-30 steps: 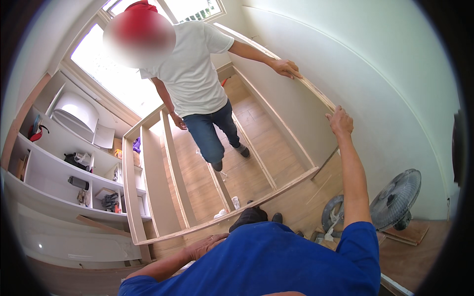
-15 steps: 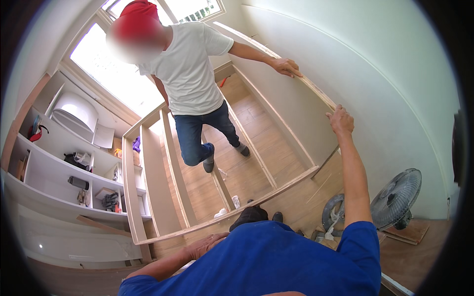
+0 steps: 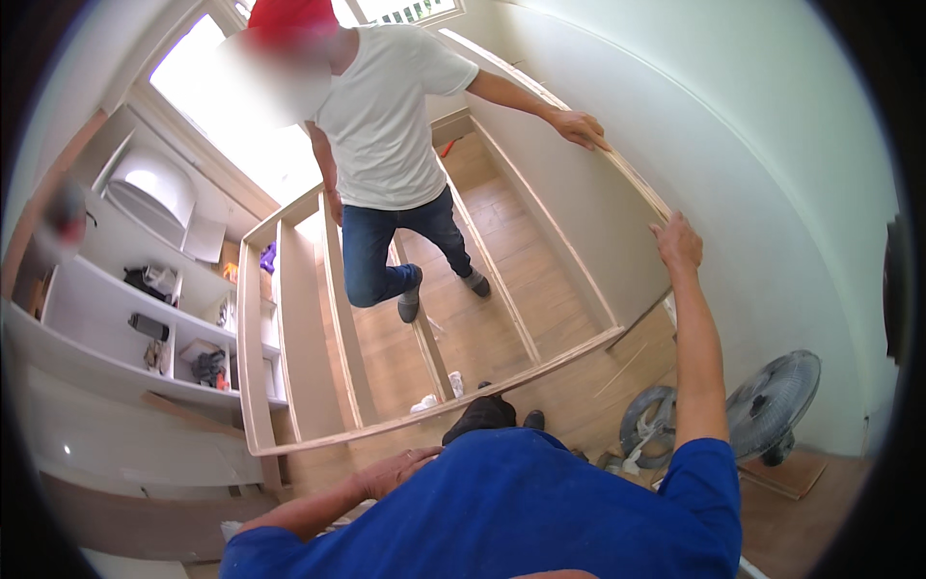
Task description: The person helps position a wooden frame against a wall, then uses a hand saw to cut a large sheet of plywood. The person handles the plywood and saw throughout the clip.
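Observation:
My right hand (image 3: 680,241) grips the top edge of an upright wooden panel (image 3: 588,198), its arm stretched forward. Farther along that edge lies a co-worker's hand (image 3: 579,128). My left hand (image 3: 391,473) rests against my side near the hip, holding nothing; its fingers lie flat and their tips are partly hidden by my blue shirt. Below and ahead, a wooden frame (image 3: 439,423) with several crosswise slats stands on the floor, alongside the panel. The co-worker, in a white shirt (image 3: 400,125) and red head covering, stands inside the frame between its slats.
On the right, a grey fan (image 3: 774,405) stands by the wall beside a grey ring-shaped thing (image 3: 648,427). White shelves (image 3: 96,309) with tools and small items line the left. A bright window (image 3: 231,116) lies beyond the co-worker. Brown boards (image 3: 796,476) lie at lower right.
The whole view has shifted slightly, so the co-worker and panel appear farther right. Both my hands keep their places, the right on the panel, the left at my side.

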### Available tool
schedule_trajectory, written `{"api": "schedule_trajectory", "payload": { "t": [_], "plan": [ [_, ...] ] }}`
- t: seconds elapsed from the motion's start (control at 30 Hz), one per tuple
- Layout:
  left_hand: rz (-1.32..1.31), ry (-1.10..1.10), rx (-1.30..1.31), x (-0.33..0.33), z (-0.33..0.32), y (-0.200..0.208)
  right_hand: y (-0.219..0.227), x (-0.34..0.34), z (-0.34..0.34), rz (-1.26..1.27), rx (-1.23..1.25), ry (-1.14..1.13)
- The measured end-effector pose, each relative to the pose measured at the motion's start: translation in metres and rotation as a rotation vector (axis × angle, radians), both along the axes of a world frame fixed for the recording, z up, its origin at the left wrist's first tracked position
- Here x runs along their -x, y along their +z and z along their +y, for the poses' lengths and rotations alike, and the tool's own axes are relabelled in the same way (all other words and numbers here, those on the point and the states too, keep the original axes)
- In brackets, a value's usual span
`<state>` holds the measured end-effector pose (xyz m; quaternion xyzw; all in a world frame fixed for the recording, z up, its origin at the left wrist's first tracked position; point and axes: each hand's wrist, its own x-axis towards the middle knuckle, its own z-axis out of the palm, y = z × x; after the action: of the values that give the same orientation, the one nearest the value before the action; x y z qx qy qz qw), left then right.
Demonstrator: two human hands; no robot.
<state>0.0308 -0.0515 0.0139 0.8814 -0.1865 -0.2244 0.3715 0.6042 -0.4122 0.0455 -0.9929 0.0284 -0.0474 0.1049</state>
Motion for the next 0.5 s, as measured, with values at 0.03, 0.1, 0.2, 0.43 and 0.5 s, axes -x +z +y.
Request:
{"api": "schedule_trajectory", "payload": {
  "t": [0.03,0.1,0.2,0.43,0.5],
  "plan": [
    [-0.009,0.0,0.019,0.007,0.002,-0.003,-0.006,-0.003,0.005,0.0,0.001,0.005],
    [-0.093,0.008,0.065,0.013,0.0,-0.007,-0.032,-0.022,0.008,-0.067,-0.004,0.082],
    [-0.265,0.055,0.078,0.027,0.0,-0.013,-0.084,-0.039,-0.011,-0.185,-0.109,0.193],
    [-0.286,0.489,-0.015,0.098,-0.07,-0.004,-0.07,-0.044,-0.013,0.049,-0.077,0.386],
    [-0.317,0.642,-0.045,0.119,-0.094,-0.02,-0.078,-0.032,0.0,0.045,-0.12,0.438]
  ]
}}
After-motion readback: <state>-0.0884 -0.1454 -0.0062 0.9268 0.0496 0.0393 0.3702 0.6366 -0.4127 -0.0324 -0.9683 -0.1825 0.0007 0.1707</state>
